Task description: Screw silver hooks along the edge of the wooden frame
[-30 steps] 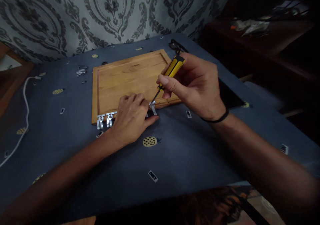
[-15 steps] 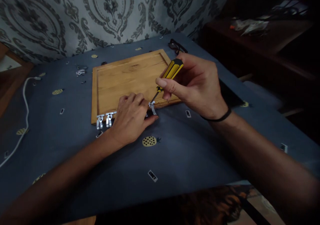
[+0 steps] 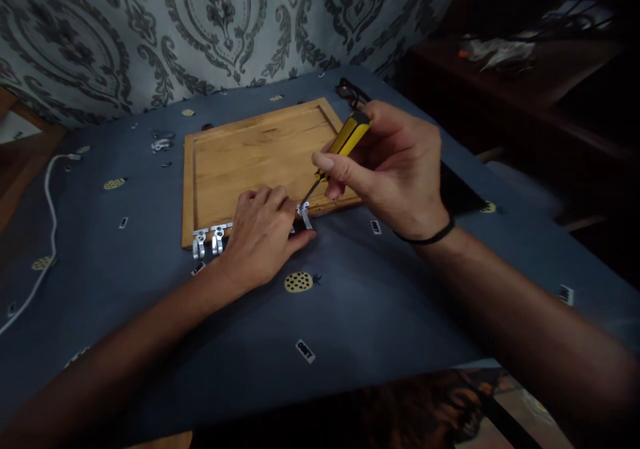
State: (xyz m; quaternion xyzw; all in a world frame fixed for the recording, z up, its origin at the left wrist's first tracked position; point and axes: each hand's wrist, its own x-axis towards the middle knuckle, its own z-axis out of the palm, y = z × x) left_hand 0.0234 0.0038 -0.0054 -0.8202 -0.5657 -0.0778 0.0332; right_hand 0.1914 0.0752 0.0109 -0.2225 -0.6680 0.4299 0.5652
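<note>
Screwdriver (image 3: 352,134) pinched in my right hand (image 3: 405,172), I should press squarely at the hook (image 3: 305,218) beside my left hand (image 3: 263,239), fingers (image 3: 277,198) bunched.

- The place looks like a room in a home.
- A printed tablecloth (image 3: 240,356), blue-grey with yellow pineapples and small word labels, covers the table.
- Behind it rises a wall covering or curtain (image 3: 215,22) with ornate grey medallions; which, I cannot tell.
- Eyeglasses (image 3: 345,91) and a white cable (image 3: 47,189) lie about.
- Dark reddish furniture (image 3: 570,69) stands to the right.
</note>
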